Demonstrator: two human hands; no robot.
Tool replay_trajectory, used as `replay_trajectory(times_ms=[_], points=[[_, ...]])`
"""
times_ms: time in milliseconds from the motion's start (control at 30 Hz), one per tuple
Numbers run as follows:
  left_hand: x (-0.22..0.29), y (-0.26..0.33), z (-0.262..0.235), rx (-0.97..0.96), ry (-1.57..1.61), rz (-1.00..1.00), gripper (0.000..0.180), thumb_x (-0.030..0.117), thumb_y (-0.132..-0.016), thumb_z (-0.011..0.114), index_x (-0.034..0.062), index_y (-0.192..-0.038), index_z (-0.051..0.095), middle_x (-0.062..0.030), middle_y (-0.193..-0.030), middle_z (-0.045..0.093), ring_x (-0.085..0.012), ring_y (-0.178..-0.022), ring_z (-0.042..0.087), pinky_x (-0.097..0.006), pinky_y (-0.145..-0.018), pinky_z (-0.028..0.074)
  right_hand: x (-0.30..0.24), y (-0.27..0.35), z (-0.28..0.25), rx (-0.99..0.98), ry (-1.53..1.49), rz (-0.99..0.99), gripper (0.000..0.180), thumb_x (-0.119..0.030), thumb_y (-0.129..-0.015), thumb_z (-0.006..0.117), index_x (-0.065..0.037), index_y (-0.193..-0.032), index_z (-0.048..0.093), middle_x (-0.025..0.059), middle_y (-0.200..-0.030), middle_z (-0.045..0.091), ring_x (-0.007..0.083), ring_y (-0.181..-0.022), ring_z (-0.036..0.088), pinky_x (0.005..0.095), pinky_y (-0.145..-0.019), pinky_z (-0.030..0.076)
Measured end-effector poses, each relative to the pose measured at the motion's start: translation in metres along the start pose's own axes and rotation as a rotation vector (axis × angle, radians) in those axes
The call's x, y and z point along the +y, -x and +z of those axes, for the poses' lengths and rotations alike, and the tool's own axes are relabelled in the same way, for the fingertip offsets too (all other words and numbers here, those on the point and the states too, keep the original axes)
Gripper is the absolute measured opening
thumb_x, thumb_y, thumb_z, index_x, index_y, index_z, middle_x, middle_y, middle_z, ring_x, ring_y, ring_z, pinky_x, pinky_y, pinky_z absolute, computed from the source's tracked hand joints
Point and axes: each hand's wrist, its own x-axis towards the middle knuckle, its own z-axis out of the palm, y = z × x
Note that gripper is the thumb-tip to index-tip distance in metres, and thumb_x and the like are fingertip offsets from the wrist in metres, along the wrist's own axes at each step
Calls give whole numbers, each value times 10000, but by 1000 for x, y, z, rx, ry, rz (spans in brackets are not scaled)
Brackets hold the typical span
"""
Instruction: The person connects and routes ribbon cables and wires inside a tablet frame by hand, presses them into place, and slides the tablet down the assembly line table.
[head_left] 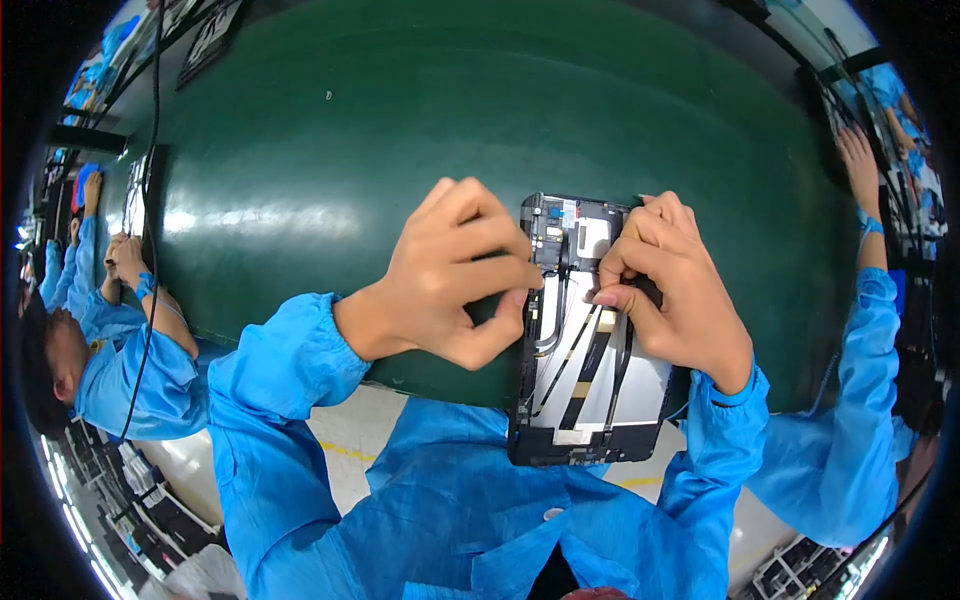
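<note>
An opened tablet [648,385] lies at the table's near edge with its lower end past the edge. Its inside shows silver battery panels, dark circuit parts at the far end and thin black cables. My right hand [675,275] reaches over its right side, thumb and forefinger pinched on a thin black cable [572,352] that runs slantwise across the silver panels. At the tablet's upper left edge, my left hand [445,275] has its thumb and forefinger curled together. What those fingertips hold, if anything, is too small to make out.
The green table [400,140] stretches ahead, with a tiny pale scrap [328,95] on it. A hanging black cable [154,200] crosses the left side. Co-workers in blue sit left [140,370] and right [835,440]. Another flat device [137,195] lies by the left co-worker's hands.
</note>
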Motion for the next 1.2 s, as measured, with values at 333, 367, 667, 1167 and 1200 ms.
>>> replay_trajectory(times_ms=[333, 367, 667, 1167, 1200], points=[[16, 5, 4, -6, -110, -50, 338, 84, -611, 731, 124, -922, 856, -13, -828, 731, -261, -801, 622, -406, -691, 388, 1, 1, -1, -8, -21, 20, 171, -82, -730, 872, -59, -813, 723, 89, -909, 572, 331, -997, 527, 448, -948, 421], [19, 4, 2, -12, -127, -72, 341, 85, -614, 730, 126, -927, 858, -12, -827, 731, -261, -807, 633, -407, -694, 389, 2, 1, -2, -16, -16, 22, 167, -79, -731, 867, -57, -814, 724, 90, -911, 573, 333, -1002, 530, 448, -952, 425], [21, 4, -2, -50, -147, -106, 359, 88, -631, 723, 123, -959, 865, -18, -824, 727, -255, -817, 654, -398, -723, 409, 5, 4, -1, -3, -42, 41, 189, -92, -706, 884, -59, -805, 726, 85, -890, 565, 346, -983, 538, 551, -1123, 435], [27, 2, 4, -70, -193, -118, 255, 43, -728, 768, 82, -972, 828, -26, -866, 743, -230, -802, 666, -379, -730, 432, 6, 7, -3, 37, -58, -23, 220, -78, -746, 869, -64, -792, 654, 92, -893, 553, 339, -1025, 547, 458, -936, 443], [28, 2, 4, -65, -196, -112, 258, 34, -739, 771, 79, -986, 828, -24, -872, 744, -229, -810, 668, -376, -730, 434, 7, 7, -4, 22, -68, -21, 216, -84, -749, 871, -63, -790, 660, 94, -895, 559, 339, -1027, 548, 458, -941, 444]])
